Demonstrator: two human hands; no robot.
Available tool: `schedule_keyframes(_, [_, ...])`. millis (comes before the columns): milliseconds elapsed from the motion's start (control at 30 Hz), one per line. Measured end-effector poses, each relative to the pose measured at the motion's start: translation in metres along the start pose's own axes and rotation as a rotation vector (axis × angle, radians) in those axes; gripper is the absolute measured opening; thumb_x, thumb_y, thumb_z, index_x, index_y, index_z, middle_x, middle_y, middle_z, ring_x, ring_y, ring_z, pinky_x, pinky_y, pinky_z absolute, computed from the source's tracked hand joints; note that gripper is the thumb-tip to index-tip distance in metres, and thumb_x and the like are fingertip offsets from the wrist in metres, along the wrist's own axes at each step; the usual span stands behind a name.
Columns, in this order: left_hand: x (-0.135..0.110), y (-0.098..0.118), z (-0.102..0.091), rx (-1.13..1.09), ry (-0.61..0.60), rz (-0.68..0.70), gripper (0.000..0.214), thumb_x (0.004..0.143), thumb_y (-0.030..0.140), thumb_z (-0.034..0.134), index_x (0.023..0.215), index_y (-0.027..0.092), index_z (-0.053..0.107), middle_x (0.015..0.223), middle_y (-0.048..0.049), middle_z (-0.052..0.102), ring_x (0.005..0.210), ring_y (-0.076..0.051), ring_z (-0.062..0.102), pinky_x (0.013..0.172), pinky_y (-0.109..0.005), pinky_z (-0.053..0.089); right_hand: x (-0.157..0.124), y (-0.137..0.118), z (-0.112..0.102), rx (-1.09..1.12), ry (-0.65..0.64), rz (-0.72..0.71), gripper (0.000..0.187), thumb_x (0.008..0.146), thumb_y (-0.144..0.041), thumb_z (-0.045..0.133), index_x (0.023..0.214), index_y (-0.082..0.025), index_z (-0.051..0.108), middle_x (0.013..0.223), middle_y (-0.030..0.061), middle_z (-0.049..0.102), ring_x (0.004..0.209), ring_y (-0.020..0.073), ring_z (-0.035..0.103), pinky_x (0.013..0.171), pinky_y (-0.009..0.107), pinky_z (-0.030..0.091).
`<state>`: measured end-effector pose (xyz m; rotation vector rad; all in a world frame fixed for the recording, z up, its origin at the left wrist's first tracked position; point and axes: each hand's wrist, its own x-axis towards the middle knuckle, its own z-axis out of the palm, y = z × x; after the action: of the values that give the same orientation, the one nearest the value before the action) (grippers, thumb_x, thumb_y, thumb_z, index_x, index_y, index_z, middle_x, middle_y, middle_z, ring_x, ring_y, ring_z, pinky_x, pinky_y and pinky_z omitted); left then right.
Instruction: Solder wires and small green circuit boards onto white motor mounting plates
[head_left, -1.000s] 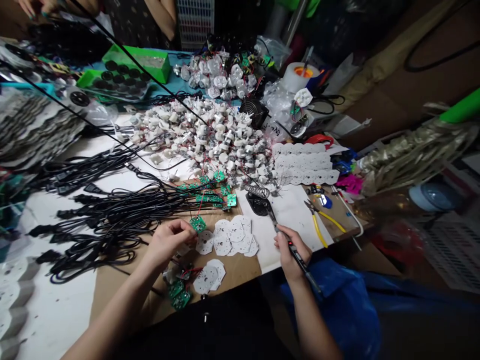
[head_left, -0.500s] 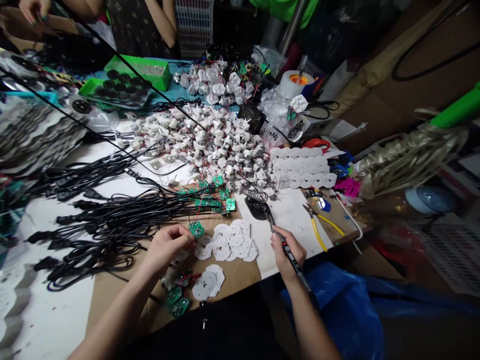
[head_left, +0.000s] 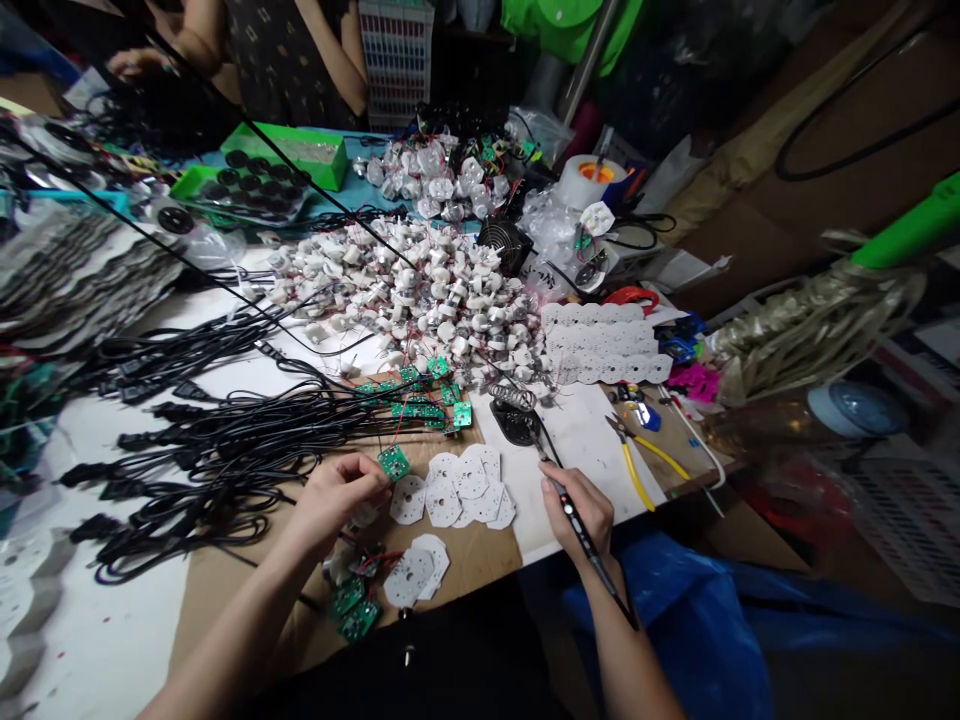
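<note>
Circuit board [head_left: 394, 462] pinched in left hand [head_left: 345, 492]; soldering iron [head_left: 577, 525] gripped in right hand [head_left: 583, 508]; bench [head_left: 131, 620] crowded.
Board is held up between thumb and fingers, just beside loose white discs [head_left: 471, 485]. Iron's tip end reaches over the black stand [head_left: 514, 425]; contact cannot be told. Obstructions: black cords [head_left: 247, 430] cover the area beyond and left of the left hand; a large heap of white parts [head_left: 420, 280] closes off the middle. Pliers [head_left: 645, 455] with yellow handles lie open, right of the right hand. Perforated white sheets [head_left: 607, 345] sit behind them. Loose green boards [head_left: 356, 608] lie at the near edge. A co-worker [head_left: 292, 50] is across the bench.
</note>
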<state>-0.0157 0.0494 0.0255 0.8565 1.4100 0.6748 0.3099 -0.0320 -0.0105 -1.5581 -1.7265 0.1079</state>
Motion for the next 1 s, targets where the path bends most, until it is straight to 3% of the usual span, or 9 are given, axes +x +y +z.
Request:
schedule_keyframes(167, [0.001, -0.003, -0.001, 0.001, -0.01, 0.008, 0.023, 0.056, 0.035, 0.076, 0.056, 0.017, 0.062, 0.055, -0.0013, 0.065, 0.053, -0.012, 0.055, 0.052, -0.021, 0.04, -0.001, 0.008, -0.002, 0.034, -0.036, -0.022, 0.022, 0.094, -0.013, 0.058, 0.11, -0.019, 0.073, 0.092, 0.0078, 0.076, 0.081, 0.0194, 0.074, 0.077, 0.031, 0.061])
schedule_keyframes(467, [0.003, -0.004, 0.0, 0.002, -0.012, 0.016, 0.018, 0.057, 0.032, 0.073, 0.056, 0.018, 0.062, 0.054, -0.001, 0.065, 0.052, -0.012, 0.055, 0.052, -0.021, 0.041, 0.003, 0.013, -0.001, 0.043, 0.009, -0.086, 0.022, 0.094, -0.014, 0.059, 0.11, -0.02, 0.073, 0.089, 0.006, 0.076, 0.076, 0.0179, 0.073, 0.072, 0.029, 0.06])
schedule_keyframes(600, [0.001, -0.003, 0.003, -0.002, -0.001, 0.023, 0.015, 0.058, 0.03, 0.07, 0.056, 0.017, 0.063, 0.054, -0.0013, 0.065, 0.05, -0.012, 0.054, 0.051, -0.021, 0.039, 0.002, 0.007, -0.004, 0.038, 0.019, -0.002, 0.02, 0.094, -0.019, 0.061, 0.108, -0.021, 0.076, 0.09, 0.0066, 0.078, 0.079, 0.0203, 0.075, 0.076, 0.031, 0.061])
schedule_keyframes(733, [-0.002, -0.001, 0.007, -0.009, 0.014, 0.027, 0.015, 0.058, 0.029, 0.069, 0.054, 0.017, 0.061, 0.053, -0.0013, 0.063, 0.048, -0.01, 0.051, 0.049, -0.021, 0.037, -0.002, -0.016, -0.004, 0.091, 0.131, 0.154, 0.017, 0.094, -0.025, 0.065, 0.104, -0.019, 0.077, 0.085, 0.0067, 0.079, 0.067, 0.0204, 0.075, 0.066, 0.03, 0.06])
schedule_keyframes(833, [-0.003, 0.0, 0.008, -0.028, 0.011, 0.034, 0.015, 0.057, 0.029, 0.068, 0.053, 0.017, 0.059, 0.051, -0.0013, 0.061, 0.047, -0.01, 0.05, 0.049, -0.021, 0.037, -0.006, -0.05, 0.001, 0.228, 0.085, 0.281, 0.018, 0.095, -0.026, 0.064, 0.107, -0.02, 0.077, 0.077, 0.0035, 0.077, 0.055, 0.0165, 0.071, 0.057, 0.026, 0.058])
schedule_keyframes(1000, [-0.003, -0.001, 0.009, -0.04, 0.006, 0.041, 0.013, 0.058, 0.027, 0.066, 0.054, 0.017, 0.059, 0.052, -0.0008, 0.061, 0.048, -0.01, 0.049, 0.049, -0.021, 0.038, -0.005, -0.104, 0.017, 0.473, -0.139, 0.034, 0.024, 0.092, -0.015, 0.06, 0.111, -0.023, 0.073, 0.084, 0.0025, 0.078, 0.065, 0.0163, 0.075, 0.062, 0.026, 0.062])
